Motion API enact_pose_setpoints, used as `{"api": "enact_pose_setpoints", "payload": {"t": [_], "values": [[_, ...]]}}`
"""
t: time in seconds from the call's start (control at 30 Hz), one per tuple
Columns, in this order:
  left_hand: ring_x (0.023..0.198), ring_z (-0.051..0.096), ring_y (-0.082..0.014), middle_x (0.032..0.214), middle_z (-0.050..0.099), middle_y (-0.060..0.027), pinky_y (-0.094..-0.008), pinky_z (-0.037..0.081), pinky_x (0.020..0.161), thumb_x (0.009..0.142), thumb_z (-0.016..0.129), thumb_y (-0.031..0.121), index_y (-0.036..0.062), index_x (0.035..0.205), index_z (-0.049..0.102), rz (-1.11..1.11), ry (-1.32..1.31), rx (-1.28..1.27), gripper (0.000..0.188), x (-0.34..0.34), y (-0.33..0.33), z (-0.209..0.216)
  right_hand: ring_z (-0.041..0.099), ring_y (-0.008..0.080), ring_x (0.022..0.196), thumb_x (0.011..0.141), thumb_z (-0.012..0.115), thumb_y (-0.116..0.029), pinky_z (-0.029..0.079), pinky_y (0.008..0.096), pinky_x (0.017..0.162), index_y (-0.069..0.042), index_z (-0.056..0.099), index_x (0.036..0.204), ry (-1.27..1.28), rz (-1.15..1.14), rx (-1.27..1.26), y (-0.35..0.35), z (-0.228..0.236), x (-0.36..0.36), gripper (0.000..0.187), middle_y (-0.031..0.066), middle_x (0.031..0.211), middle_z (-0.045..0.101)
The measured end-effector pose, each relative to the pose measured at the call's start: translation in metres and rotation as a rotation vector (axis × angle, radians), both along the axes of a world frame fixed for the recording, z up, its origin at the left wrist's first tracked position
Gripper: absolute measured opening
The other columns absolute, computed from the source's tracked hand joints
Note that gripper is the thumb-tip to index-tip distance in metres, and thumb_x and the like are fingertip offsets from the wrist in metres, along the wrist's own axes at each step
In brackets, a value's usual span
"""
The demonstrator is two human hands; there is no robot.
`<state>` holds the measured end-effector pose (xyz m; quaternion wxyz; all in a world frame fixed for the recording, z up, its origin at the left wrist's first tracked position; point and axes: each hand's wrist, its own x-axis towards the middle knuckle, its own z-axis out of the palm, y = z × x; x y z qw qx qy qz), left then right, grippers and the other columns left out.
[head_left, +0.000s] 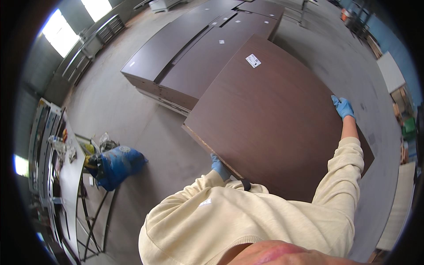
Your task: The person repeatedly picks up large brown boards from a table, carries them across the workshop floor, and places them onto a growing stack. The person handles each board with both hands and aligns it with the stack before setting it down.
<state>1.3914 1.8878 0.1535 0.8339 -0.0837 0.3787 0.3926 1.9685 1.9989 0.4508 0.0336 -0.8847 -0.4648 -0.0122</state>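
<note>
A large brown wood panel (269,115) lies tilted in front of my body, with a white label (253,61) near its far corner. My left hand (219,167), in a blue glove, grips the panel's raw left edge from beside and below; some of its fingers are hidden. On the opposite edge, my right hand (343,107), also blue-gloved, is closed over the rim. The panel's far part overlaps the stacked panels (194,79) in this view; whether it touches them I cannot tell.
Stacks of brown panels stand ahead. On the left are a blue bag (121,165) and a cluttered white-topped table (73,176) with metal legs. A forklift (357,22) stands at the far right, with boards (399,207) and a green bin (409,128) along the right side.
</note>
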Motion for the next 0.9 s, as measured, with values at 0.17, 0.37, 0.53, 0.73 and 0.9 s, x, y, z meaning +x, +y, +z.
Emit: {"api": "enact_pose_setpoints", "payload": {"t": [0.17, 0.37, 0.53, 0.73, 0.9], "values": [[0.154, 0.025, -0.0372, 0.17, 0.027, -0.0094, -0.0549, 0.017, 0.126, 0.086, 0.025, 0.093, 0.018, 0.161, 0.034, 0.125, -0.076, -0.021, 0.107, 0.002, 0.012, -0.006, 0.064, 0.0471, 0.112, 0.093, 0.044, -0.079, 0.051, 0.0525, 0.096, -0.002, 0.073, 0.102, 0.051, 0.181, 0.005, 0.104, -0.005, -0.011, 0.082, 0.0271, 0.115, 0.07], [0.153, 0.027, -0.0369, 0.169, 0.029, -0.0091, -0.0548, 0.019, 0.125, 0.087, 0.026, 0.092, 0.018, 0.16, 0.036, 0.305, -0.027, -0.042, 0.104, -0.057, 0.052, -0.019, 0.064, 0.0494, 0.107, 0.095, 0.038, -0.08, 0.05, 0.0516, 0.094, -0.001, 0.074, 0.095, 0.084, 0.404, 0.086, 0.236, -0.001, -0.121, 0.087, 0.0294, 0.108, 0.07], [0.152, 0.028, -0.0367, 0.168, 0.03, -0.0089, -0.0546, 0.02, 0.125, 0.088, 0.026, 0.09, 0.0179, 0.159, 0.037, 0.374, -0.02, -0.035, 0.102, -0.164, 0.104, -0.027, 0.065, 0.0463, 0.112, 0.096, 0.032, -0.08, 0.05, 0.0513, 0.099, -0.005, 0.077, 0.102, 0.011, 0.484, 0.033, 0.323, 0.024, -0.279, 0.089, 0.0267, 0.114, 0.071], [0.15, 0.03, -0.0363, 0.167, 0.032, -0.0086, -0.0544, 0.022, 0.124, 0.09, 0.027, 0.089, 0.0179, 0.158, 0.038, 0.408, -0.019, -0.031, 0.099, -0.3, 0.163, -0.022, 0.066, 0.0466, 0.11, 0.094, 0.032, -0.082, 0.051, 0.0515, 0.098, -0.004, 0.078, 0.098, -0.064, 0.547, 0.063, 0.408, 0.069, -0.461, 0.091, 0.0272, 0.11, 0.072], [0.149, 0.032, -0.0361, 0.167, 0.033, -0.0084, -0.0543, 0.024, 0.123, 0.091, 0.027, 0.087, 0.0179, 0.157, 0.04, 0.488, -0.026, -0.043, 0.097, -0.362, 0.191, -0.025, 0.065, 0.0458, 0.115, 0.092, 0.031, -0.085, 0.048, 0.0515, 0.102, -0.002, 0.078, 0.102, -0.05, 0.59, -0.029, 0.469, 0.073, -0.569, 0.096, 0.0284, 0.114, 0.071]]}}
